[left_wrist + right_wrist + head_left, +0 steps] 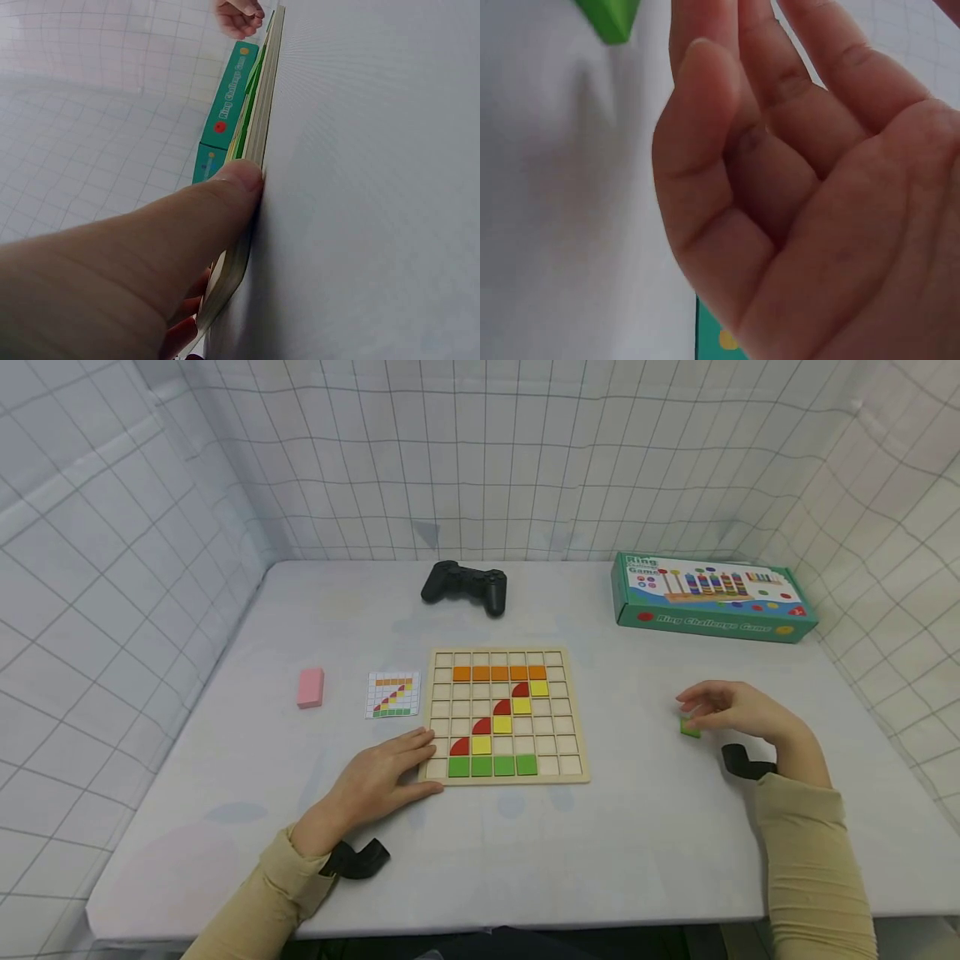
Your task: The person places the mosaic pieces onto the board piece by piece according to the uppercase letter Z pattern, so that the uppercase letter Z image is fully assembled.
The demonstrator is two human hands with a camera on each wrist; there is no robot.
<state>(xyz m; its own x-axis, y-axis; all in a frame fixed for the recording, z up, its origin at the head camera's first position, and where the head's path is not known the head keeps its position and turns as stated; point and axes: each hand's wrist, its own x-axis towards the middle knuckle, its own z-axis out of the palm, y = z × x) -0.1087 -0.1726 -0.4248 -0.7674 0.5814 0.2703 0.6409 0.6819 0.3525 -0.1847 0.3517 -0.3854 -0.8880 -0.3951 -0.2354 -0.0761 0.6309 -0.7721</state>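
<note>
A square wooden grid board bears orange, red, yellow and green pieces. My left hand rests at its front left corner, fingers over the left side and thumb along the front edge. In the left wrist view the thumb touches the board's edge. To the right of the board, my right hand hovers low with loosely bent fingers. A green piece sits just below its thumb. In the right wrist view that green piece is partly cut off and appears apart from the thumb.
Left of the board lie a patterned card showing a similar coloured layout and a pink block. Behind stand a black game controller and a green Ring Challenge Game box. Gridded white walls enclose the table's back and sides.
</note>
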